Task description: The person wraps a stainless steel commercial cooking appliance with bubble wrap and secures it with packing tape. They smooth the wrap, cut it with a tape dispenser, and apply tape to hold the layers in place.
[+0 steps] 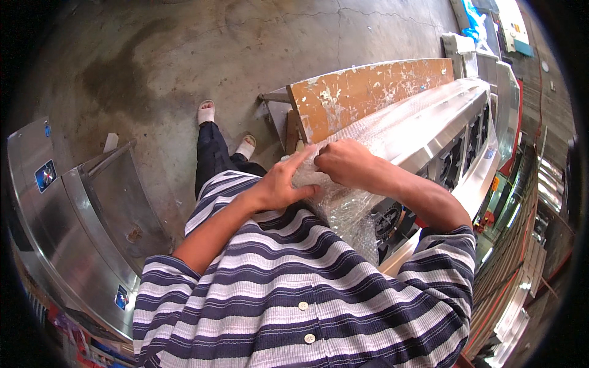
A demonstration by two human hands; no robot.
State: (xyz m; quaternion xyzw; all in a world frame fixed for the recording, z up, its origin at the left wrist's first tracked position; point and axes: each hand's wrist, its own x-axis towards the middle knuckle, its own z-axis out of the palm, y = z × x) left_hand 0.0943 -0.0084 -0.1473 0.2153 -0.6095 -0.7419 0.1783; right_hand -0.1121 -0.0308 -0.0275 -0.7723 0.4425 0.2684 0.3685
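Note:
Clear bubble wrap [353, 211] covers the near end and top of a long stainless steel unit [442, 122] with dark round burner-like parts along its side. My left hand [283, 184] lies against the wrap at the near corner, thumb and fingers spread apart. Just right of it, my right hand [345, 162] is closed, its curled fingers pinching the wrap at the unit's top edge. The fingertips of that hand are partly hidden. Bunched, wrinkled wrap hangs below both hands, close to my striped shirt.
A worn brown board [374, 92] with chipped paint stands along the unit's far side, beside a metal frame [276, 116]. Stainless steel cabinets [80, 202] stand on the left. More metal goods and long stacked pieces [509, 276] line the right. The concrete floor [202, 49] has a dark stain.

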